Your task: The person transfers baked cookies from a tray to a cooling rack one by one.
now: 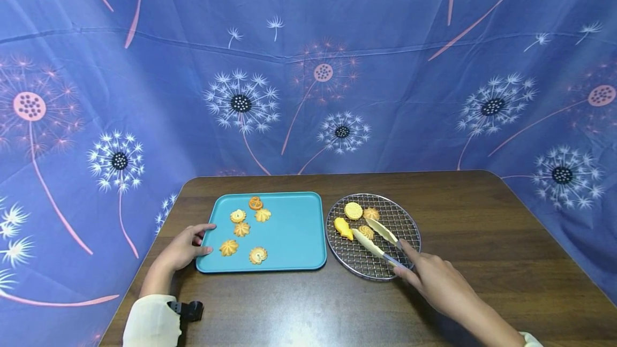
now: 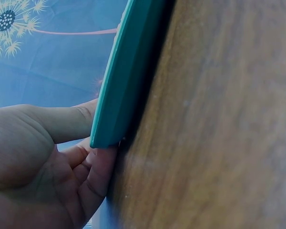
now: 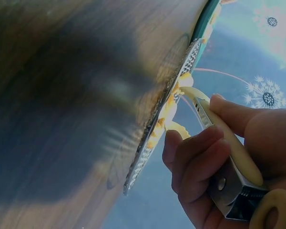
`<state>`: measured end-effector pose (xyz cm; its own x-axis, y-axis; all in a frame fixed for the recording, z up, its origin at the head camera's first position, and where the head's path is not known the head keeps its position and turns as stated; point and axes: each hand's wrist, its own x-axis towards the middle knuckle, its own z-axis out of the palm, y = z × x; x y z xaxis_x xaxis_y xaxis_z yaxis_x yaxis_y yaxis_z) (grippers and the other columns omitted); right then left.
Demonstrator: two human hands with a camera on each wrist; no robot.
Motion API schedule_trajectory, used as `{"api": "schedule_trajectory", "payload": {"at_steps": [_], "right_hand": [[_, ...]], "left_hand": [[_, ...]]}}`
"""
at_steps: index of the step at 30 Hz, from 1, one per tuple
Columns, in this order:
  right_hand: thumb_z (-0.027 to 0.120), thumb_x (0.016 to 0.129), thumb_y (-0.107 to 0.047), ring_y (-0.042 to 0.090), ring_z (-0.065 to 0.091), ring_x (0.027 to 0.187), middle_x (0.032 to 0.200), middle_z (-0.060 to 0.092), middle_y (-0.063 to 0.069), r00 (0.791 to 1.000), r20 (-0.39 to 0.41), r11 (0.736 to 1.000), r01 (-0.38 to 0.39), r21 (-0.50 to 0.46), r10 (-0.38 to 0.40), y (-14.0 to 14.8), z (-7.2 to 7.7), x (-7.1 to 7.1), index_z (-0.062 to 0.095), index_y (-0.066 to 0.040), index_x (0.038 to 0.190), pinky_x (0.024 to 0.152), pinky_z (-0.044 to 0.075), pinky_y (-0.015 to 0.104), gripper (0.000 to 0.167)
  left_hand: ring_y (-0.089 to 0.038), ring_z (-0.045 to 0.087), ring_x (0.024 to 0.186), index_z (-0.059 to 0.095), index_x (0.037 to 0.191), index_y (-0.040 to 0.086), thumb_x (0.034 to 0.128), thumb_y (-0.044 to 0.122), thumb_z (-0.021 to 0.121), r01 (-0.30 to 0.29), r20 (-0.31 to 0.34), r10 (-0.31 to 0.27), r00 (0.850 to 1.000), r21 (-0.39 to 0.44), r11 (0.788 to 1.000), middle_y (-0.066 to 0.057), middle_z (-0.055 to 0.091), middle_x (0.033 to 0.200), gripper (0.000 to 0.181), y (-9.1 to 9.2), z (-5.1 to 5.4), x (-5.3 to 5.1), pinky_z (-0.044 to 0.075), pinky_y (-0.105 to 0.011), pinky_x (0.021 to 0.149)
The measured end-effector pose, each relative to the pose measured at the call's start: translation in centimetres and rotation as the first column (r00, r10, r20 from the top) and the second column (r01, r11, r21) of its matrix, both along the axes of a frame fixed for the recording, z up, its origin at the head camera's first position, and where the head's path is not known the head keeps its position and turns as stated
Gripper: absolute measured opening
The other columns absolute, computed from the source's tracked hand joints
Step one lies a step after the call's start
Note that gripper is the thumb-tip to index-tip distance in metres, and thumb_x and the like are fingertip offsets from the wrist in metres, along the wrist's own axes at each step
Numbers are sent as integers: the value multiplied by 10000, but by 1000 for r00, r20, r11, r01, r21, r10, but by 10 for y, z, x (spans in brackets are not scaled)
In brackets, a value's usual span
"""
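Observation:
My left hand (image 1: 181, 248) grips the left edge of a teal tray (image 1: 294, 229). In the left wrist view the thumb lies on one side of the tray's rim (image 2: 117, 95) and the fingers on the other. Several cookies sit on the tray, among them a pretzel (image 1: 255, 203). My right hand (image 1: 436, 283) holds cream-tipped metal tongs (image 1: 385, 257). Their tips stand apart at a swirl cookie (image 1: 366, 232) on a round wire rack (image 1: 366, 269). A yellow pointed piece (image 1: 343, 228), a round yellow cookie (image 1: 353, 211) and a flower-shaped cookie (image 1: 371, 213) lie beside it.
Tray and rack stand side by side, nearly touching, on a brown wooden table (image 1: 482, 229). A blue dandelion-print cloth (image 1: 405, 122) hangs behind it and at both sides. A black strap device (image 1: 188, 310) is on the left wrist.

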<state>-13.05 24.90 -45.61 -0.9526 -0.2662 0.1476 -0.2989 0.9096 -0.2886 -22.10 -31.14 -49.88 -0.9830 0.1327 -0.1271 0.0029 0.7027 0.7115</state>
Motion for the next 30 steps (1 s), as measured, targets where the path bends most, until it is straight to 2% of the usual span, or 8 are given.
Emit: {"api": "schedule_trajectory", "payload": {"at_steps": [14,22,30], "right_hand": [[725,959,-400,449,709,1013,1199,687,300,1000,18,1000,-23,-6,23,-13,4,1,549,8,1467,817,557,590,675],[719,963,-396,451,697,1055,1194,690,296,999,8,998,-54,-21,54,-25,5,1,554,3,1465,859,552,583,662],[715,959,-423,424,711,1028,1173,708,266,997,-14,997,-82,-8,82,-37,6,0,556,-25,1473,848,564,559,669]], "left_hand": [[-267,503,899,554,1408,-70,884,-23,766,22,-19,-22,1000,3,1000,-152,534,1033,568,0,1,0,442,-381,726],[-266,490,892,546,1418,-68,890,-24,760,23,-14,-23,1000,14,1000,-155,519,1031,571,1,2,1,436,-385,724],[-262,482,890,549,1417,-66,893,-14,761,23,-13,-23,1000,15,1000,-155,514,1029,568,1,3,1,425,-385,733]]}}
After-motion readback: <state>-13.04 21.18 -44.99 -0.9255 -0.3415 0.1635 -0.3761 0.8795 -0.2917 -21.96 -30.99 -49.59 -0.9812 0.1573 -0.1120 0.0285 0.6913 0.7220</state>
